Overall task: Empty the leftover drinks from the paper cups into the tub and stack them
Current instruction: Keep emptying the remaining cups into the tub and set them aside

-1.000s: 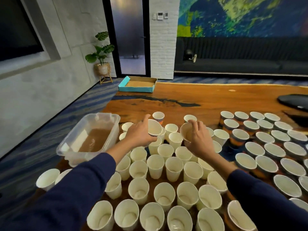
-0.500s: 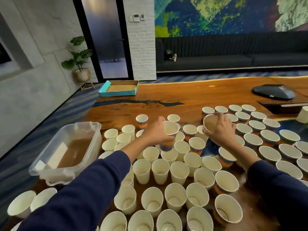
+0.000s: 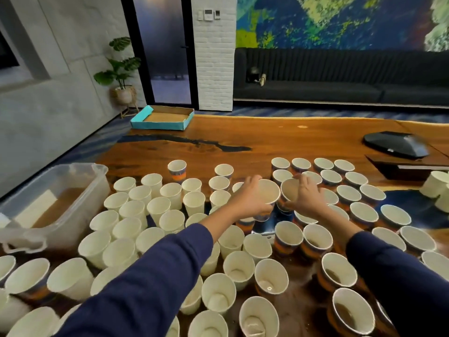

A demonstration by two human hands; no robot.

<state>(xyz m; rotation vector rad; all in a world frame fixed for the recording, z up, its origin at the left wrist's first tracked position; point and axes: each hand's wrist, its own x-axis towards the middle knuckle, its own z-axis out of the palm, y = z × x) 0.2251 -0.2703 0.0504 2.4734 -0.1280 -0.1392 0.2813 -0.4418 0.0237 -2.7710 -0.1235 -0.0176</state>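
Each hand grips 1 paper cup: left hand, right hand. The tub holds brown liquid; dozens of cups remain unstacked.

Wooden table, glossy brown with a dark streak across its far part. On it: many paper cups, upright and crowded together over the near half; a clear plastic tub at the left edge holding brown liquid. Further items: a teal cardboard tray at the far left corner and a black device at the right.
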